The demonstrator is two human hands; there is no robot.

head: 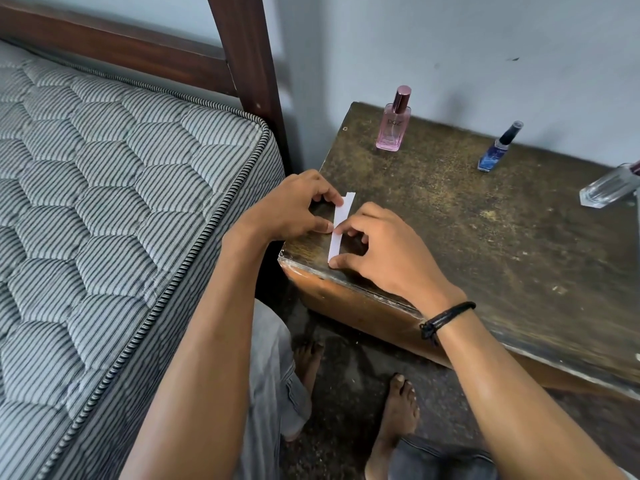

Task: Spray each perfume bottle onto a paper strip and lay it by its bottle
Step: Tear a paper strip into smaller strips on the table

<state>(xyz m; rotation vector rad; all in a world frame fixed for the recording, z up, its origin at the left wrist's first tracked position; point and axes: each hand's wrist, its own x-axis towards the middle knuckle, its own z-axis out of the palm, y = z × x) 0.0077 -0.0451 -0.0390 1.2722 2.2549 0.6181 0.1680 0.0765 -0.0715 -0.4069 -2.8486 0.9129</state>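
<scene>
- A striped mattress (104, 168) is seen at left, beside a worn wooden table (450, 237).
- At the table's near-left corner, a paper strip (341, 223) is pinched by the left hand (294, 209) and the right hand (381, 247).
- Farther right, pink bottle (393, 123), blue bottle (498, 148) and clear bottle (609, 187) are stood well apart.

Striped quilted mattress (104, 188) (dark wooden bedframe (242, 64)) beside pale wall (450, 46).
</scene>
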